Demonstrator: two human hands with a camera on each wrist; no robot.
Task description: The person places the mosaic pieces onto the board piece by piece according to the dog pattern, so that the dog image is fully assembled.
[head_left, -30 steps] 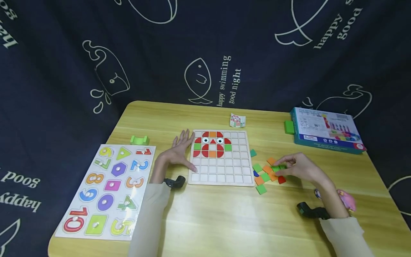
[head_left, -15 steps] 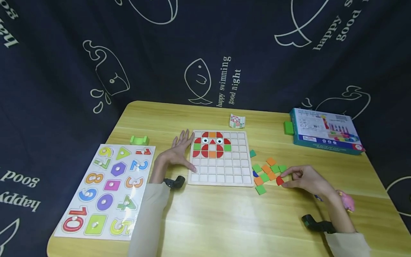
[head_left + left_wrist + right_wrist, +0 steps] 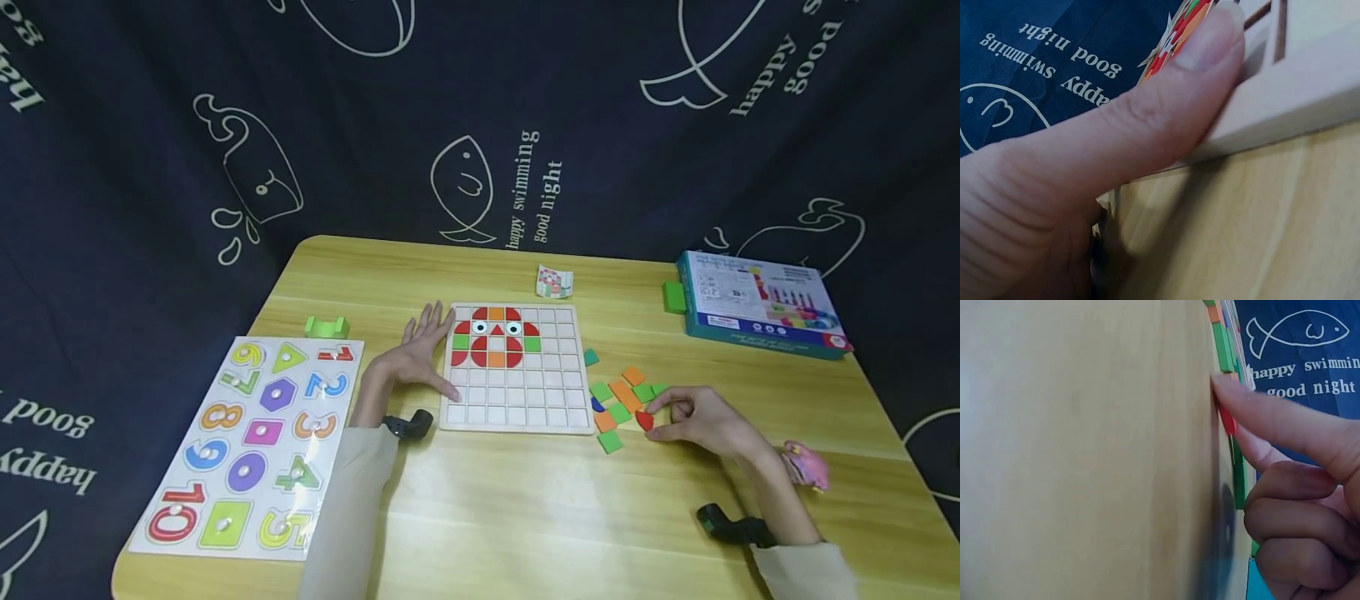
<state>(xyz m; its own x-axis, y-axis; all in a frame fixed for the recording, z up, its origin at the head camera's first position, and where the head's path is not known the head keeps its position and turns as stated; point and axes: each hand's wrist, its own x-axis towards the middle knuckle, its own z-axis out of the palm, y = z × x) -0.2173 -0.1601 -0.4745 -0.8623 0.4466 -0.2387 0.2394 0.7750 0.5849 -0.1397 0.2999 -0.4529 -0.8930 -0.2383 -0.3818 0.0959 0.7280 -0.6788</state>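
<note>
Dark blue cloth (image 3: 375, 150) printed with white fish hangs behind a yellow wooden table (image 3: 525, 508). Nearest, my right hand (image 3: 699, 418) pinches a small, flat red piece (image 3: 644, 421) with a curved edge between thumb and 1 finger. Just left of those fingertips lie loose green square tiles (image 3: 610, 442) and orange square tiles (image 3: 626, 396). Further left, my left hand (image 3: 408, 358) is spread against a pale square grid board (image 3: 536, 399), thumb on its rim. Beyond both hands sits a small printed card (image 3: 555, 282). I'd say I'm picking out a piece; next calls for a clean lift and a carry leftwards to a bare cell. Against 0.5 s ago, my right hand and the red piece sit slightly further left; my left hand hasn't moved.
</note>
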